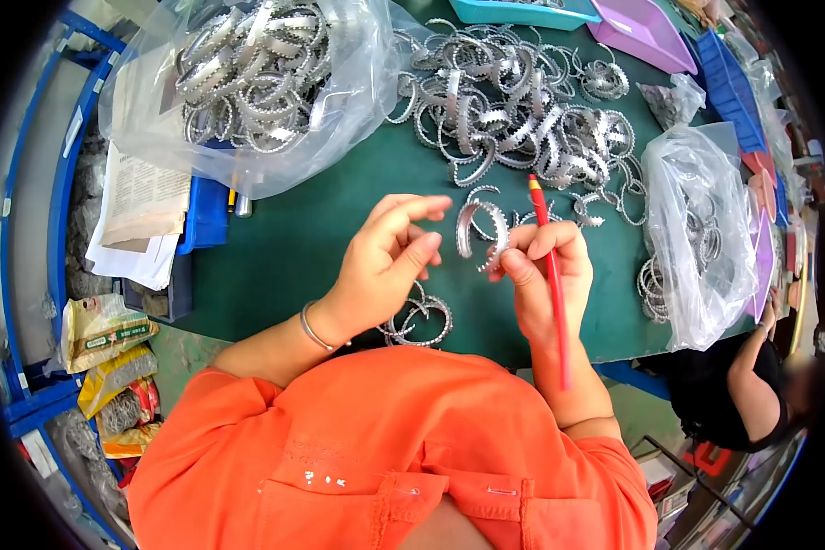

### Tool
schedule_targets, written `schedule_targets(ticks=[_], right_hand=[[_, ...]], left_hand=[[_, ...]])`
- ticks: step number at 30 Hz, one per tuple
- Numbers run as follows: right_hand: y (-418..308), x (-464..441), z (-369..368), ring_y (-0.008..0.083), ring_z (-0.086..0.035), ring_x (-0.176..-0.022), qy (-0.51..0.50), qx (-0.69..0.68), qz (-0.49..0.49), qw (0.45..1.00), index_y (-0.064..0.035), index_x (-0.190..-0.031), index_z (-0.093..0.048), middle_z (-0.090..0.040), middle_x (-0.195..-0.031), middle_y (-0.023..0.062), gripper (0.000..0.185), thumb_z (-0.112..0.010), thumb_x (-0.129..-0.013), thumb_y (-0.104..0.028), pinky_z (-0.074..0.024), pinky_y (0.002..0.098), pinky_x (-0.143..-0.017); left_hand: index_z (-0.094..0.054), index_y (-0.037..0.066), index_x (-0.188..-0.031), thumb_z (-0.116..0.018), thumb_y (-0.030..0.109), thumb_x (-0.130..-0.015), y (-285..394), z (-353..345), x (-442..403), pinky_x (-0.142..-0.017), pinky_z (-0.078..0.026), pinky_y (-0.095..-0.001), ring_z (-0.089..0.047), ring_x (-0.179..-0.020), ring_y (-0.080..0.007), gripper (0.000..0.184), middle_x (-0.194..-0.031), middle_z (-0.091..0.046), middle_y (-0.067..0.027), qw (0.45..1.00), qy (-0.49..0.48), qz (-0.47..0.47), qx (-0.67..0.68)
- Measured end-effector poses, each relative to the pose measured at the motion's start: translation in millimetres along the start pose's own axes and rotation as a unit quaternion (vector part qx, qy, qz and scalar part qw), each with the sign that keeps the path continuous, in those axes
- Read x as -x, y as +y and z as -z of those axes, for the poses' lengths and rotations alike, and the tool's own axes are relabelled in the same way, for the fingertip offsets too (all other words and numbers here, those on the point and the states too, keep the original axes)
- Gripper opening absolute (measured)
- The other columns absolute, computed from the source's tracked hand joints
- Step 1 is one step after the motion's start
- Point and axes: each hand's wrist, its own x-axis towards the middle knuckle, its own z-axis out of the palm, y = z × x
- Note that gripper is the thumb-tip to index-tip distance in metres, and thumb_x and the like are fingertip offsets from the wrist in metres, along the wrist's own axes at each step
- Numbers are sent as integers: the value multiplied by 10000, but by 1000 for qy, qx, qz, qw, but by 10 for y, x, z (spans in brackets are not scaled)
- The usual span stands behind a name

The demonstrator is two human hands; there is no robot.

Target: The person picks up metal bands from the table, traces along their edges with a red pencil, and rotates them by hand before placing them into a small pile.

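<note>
Between finger and thumb of my right hand [545,266] is a silver toothed metal ring [482,229], open on one side. The same hand also holds a red pencil [554,275] that slants down across the fingers. My left hand [399,246], with a bangle on its wrist, is just left of the ring, fingers apart and not touching it. A large heap of similar rings [513,105] lies on the green table [275,266] beyond my hands. A few more rings [419,321] lie close to my body, below my left hand.
A clear bag of rings [257,82] stands at the upper left, beside papers [142,202] and a blue bin [206,215]. Another plastic bag [701,238] lies right. Trays [642,32] line the far edge. Another person [742,390] is at the lower right.
</note>
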Motion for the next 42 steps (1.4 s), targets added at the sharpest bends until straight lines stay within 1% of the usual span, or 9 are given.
schedule_targets(ticks=[2,3,4,7,10,31,37,40,42], right_hand=[[-13,-22,39,164,-578,-683,-13,-57,-31,998,-62,-857,-406,-571,-816,136,196,-557,-801,50,-496,264,-591],[2,-24,56,173,-582,-685,-26,-112,-55,992,-66,-861,-406,-571,-820,137,189,-549,-806,45,-500,269,-586],[17,-25,67,181,-585,-687,-40,-167,-79,982,-70,-865,-406,-572,-823,137,182,-541,-812,39,-504,274,-582],[15,-18,91,183,-596,-677,-4,-170,-110,979,-78,-883,-413,-578,-838,140,162,-522,-825,27,-523,273,-556],[4,-15,140,178,-605,-674,21,-156,-139,978,-82,-879,-427,-584,-838,142,148,-520,-829,22,-535,269,-539],[-22,35,128,150,-591,-620,44,-14,-137,989,-57,-844,-431,-596,-815,163,131,-516,-827,41,-491,229,-484],[-77,54,63,122,-569,-637,32,40,-74,996,-59,-875,-413,-585,-796,132,138,-511,-839,31,-466,210,-522],[-76,66,50,122,-560,-658,20,82,-16,996,-56,-880,-405,-577,-820,129,186,-532,-815,64,-466,215,-552],[-49,64,65,129,-554,-663,1,98,61,993,-51,-880,-401,-568,-844,134,239,-557,-782,101,-473,223,-563]], left_hand=[[-429,-12,-1219,-449,72,-897,-56,27,-35,-618,-478,-230,-555,-776,-110,333,-1089,-509,-97,985,-27,100,140],[-443,-18,-1208,-446,105,-905,-41,29,-41,-620,-482,-236,-562,-749,-112,326,-1015,-568,-101,969,-44,134,205],[-443,-18,-1208,-446,105,-905,-36,33,-36,-620,-482,-236,-562,-749,-112,326,-1015,-568,-101,968,-44,134,206],[-475,-29,-1174,-433,131,-918,-42,26,8,-614,-482,-235,-571,-677,-115,305,-870,-598,-96,954,-40,169,243],[-487,-21,-1163,-425,126,-923,-73,62,29,-610,-496,-231,-571,-680,-103,288,-884,-595,-95,938,-44,153,308],[-470,-33,-1181,-407,111,-919,-34,72,11,-537,-466,-207,-539,-598,-87,305,-830,-574,-83,933,-34,163,320],[-468,-11,-1190,-403,114,-920,-50,56,3,-573,-480,-210,-554,-621,-89,305,-860,-581,-77,918,-19,207,338],[-475,1,-1186,-403,117,-921,-86,72,7,-595,-500,-224,-574,-648,-97,298,-891,-589,-85,920,-39,195,338],[-479,1,-1180,-407,117,-920,-91,88,14,-617,-514,-240,-588,-672,-108,293,-915,-591,-98,926,-44,185,326]])
